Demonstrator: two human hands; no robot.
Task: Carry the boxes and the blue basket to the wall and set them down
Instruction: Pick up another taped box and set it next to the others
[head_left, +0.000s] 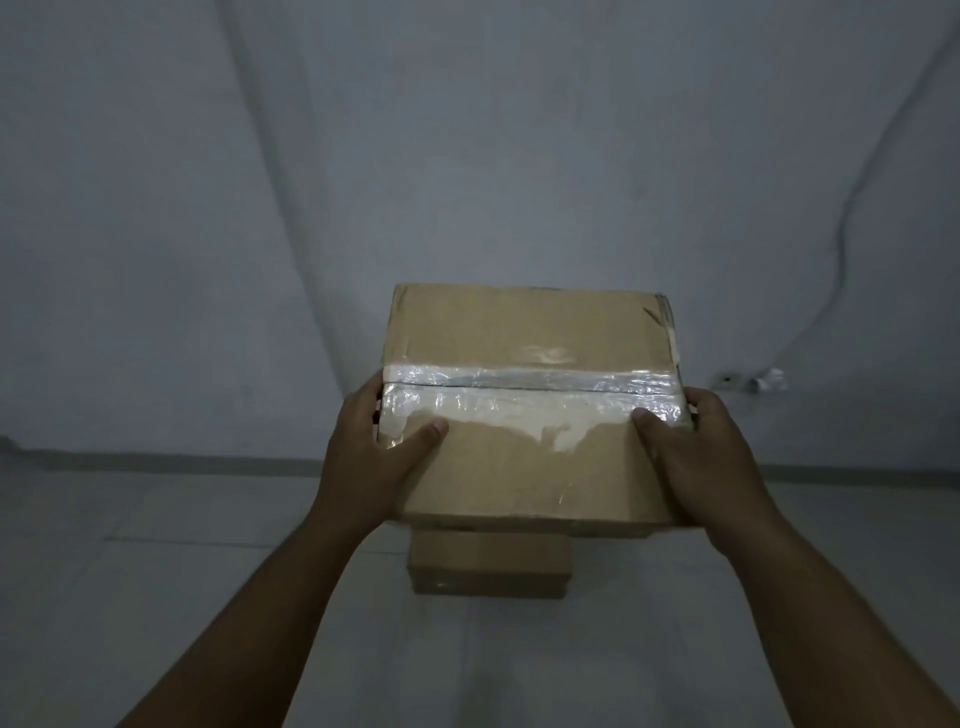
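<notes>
I hold a brown cardboard box (524, 332) in front of me, its top seam sealed with clear tape. My left hand (371, 452) grips its left side with the thumb on top. My right hand (701, 457) grips its right side the same way. Below the held box, a second smaller cardboard box (488, 569) sits on the floor near the wall; its far part is hidden by the held box. The blue basket is not in view.
A grey wall (467, 156) stands straight ahead, with a skirting line where it meets the pale floor (156, 571). A thin cable (841, 249) runs down the wall on the right to a socket or plug (753, 382).
</notes>
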